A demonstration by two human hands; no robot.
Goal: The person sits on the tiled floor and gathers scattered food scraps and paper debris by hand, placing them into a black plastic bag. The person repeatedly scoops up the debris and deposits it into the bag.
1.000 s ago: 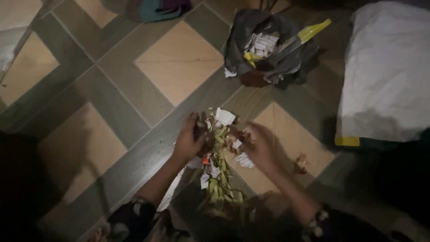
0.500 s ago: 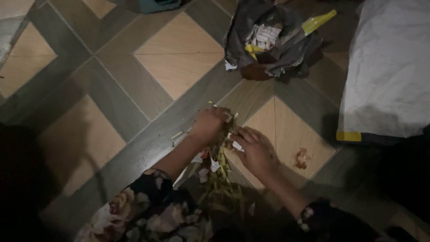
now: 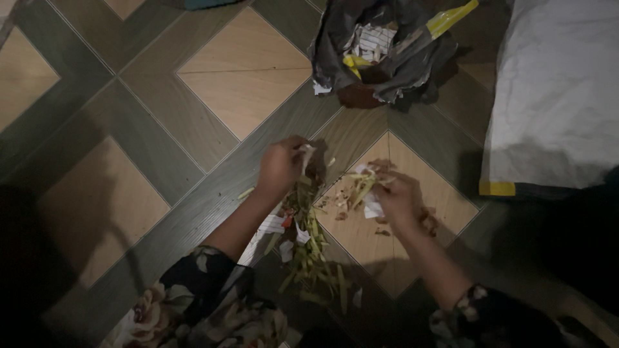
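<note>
Left hand [image 3: 282, 166] over the top of the litter pile [image 3: 309, 248], fingers clenched on a pinch of scraps, a pale strip poking out past the knuckles. Right hand [image 3: 394, 198] low over the tan tile, fingers closed on a white paper scrap [image 3: 372, 207] and a few yellow-green peelings [image 3: 361, 187]. Pile lies on the tiled floor [image 3: 193, 129] between the two forearms: peelings, torn paper, one small red-orange bit [image 3: 287, 221]. Loose crumbs scattered on the tile between the hands. Dark rubbish bag [image 3: 380, 55] sits open further up the floor, well apart from the pile, with paper and a yellow wrapper [image 3: 451, 18] inside. White sack [image 3: 554, 96] at right edge.

To do well, by judgement: gather with both hands cupped toward each other, not pinching from above, since peelings look light and slip through. Scoop from the floor side so small crumbs come along. Keep each handful modest; bag mouth looks narrow and crumpled, spill likely otherwise.

Against half a second ago: hands then close together, nearly touching over the pile top; now drawn apart, right hand moved out onto the tan tile with a scrap in it. More bits strewn between them. View shifted, bag higher in frame.
</note>
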